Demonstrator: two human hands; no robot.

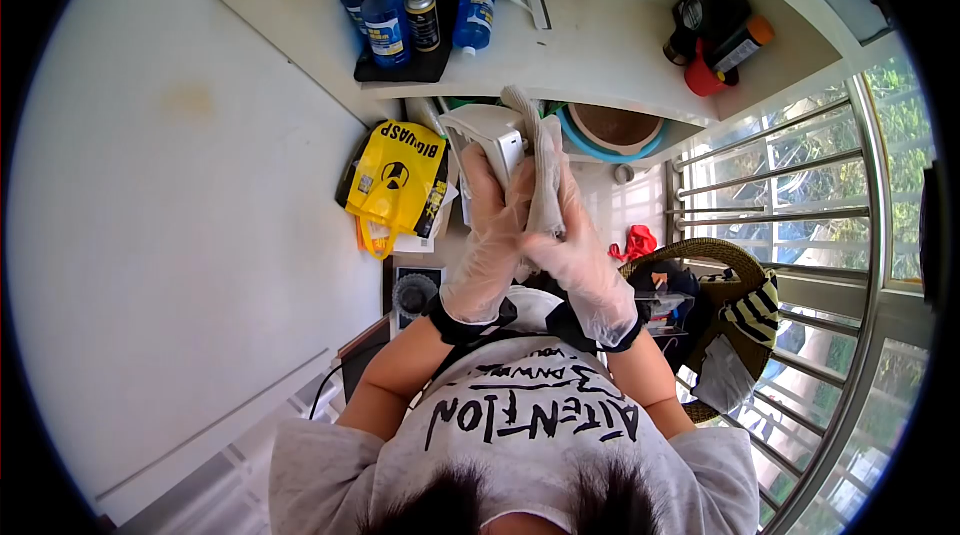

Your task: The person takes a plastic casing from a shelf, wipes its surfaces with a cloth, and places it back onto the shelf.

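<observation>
Before the white shelf [600,45], the gloved left hand [486,235] seems clamped on a white boxy object [504,151], the right hand [580,260] on a grey ribbed cloth [546,180]; handling looks unfinished, neither yet put down.

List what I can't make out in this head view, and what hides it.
All in the head view:
Lower part of the grey ribbed cloth: covered by the clear-gloved right hand and left hand.
Left hand's grip, if any, on the white boxy object: its far side faces away.
Back of the round blue basin: hidden by the white shelf.
Contents of the yellow plastic bag: behind its walls.
Fine label print on the blue bottles: too small.
</observation>
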